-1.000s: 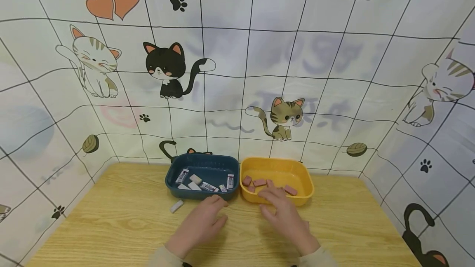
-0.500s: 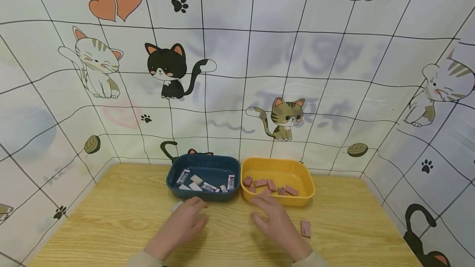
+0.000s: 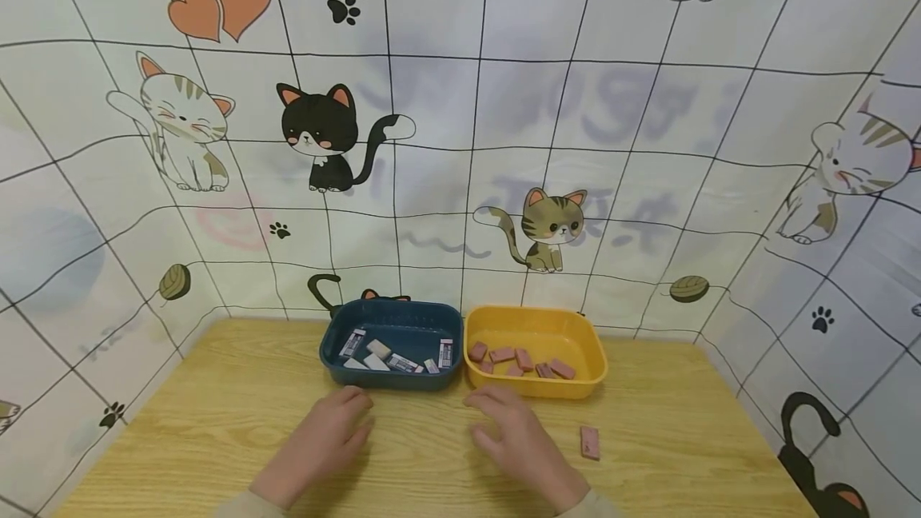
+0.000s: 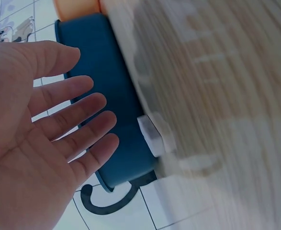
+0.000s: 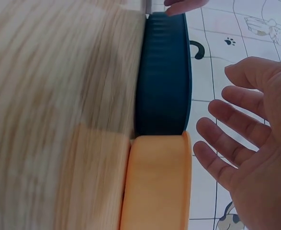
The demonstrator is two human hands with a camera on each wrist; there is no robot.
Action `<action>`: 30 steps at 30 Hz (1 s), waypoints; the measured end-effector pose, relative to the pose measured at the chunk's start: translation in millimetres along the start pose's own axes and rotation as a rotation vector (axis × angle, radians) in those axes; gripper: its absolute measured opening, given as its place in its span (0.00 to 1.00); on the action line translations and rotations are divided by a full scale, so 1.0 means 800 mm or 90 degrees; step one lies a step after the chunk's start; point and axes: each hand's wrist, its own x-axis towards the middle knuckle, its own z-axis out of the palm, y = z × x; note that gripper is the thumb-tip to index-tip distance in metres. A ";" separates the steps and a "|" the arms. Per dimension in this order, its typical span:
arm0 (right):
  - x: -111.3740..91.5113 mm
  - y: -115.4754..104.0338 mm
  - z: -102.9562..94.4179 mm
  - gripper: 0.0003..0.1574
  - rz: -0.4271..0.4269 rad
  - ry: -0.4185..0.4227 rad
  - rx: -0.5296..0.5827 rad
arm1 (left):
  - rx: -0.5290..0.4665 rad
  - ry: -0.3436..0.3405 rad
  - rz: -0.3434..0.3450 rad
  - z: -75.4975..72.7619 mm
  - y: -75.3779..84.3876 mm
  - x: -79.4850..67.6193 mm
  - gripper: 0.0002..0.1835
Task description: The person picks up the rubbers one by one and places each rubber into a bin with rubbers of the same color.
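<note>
My left hand (image 3: 324,434) hovers in front of the blue basket (image 3: 399,380), its fingers spread and nothing in them. A white eraser (image 4: 151,136) lies on the table beside that basket; in the head view the left hand hides it. With loosely extended fingers and no object, my right hand (image 3: 518,438) is before the yellow basket (image 3: 561,390). To its right a pink eraser (image 3: 590,444) lies flat on the wood. Several white erasers (image 3: 405,364), some in dark printed sleeves, lie inside the blue basket. Several pink erasers (image 3: 524,359) lie in the yellow one.
The two baskets stand side by side at the back of the wooden table (image 3: 417,470). Close behind them rises a white grid-patterned sheet (image 3: 439,102) printed with cats, and it also flanks the table on both sides.
Both hands have shifted left and slightly back. The right hand has withdrawn from over the yellow basket's rim, uncovering pink erasers there and one on the table. The left hand now covers the loose white eraser.
</note>
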 end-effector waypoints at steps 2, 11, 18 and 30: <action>0.000 -0.002 0.001 0.19 0.003 -0.018 0.000 | 0.014 0.008 0.001 0.000 -0.004 -0.001 0.09; 0.002 -0.014 0.007 0.20 -0.030 -0.059 0.018 | 0.024 -0.026 -0.048 0.001 -0.012 -0.001 0.15; 0.004 -0.018 0.014 0.20 -0.035 -0.096 0.013 | 0.029 -0.066 -0.073 0.003 -0.024 0.003 0.17; 0.009 -0.033 0.011 0.24 0.001 -0.175 0.035 | 0.033 -0.100 -0.072 0.002 -0.034 0.005 0.16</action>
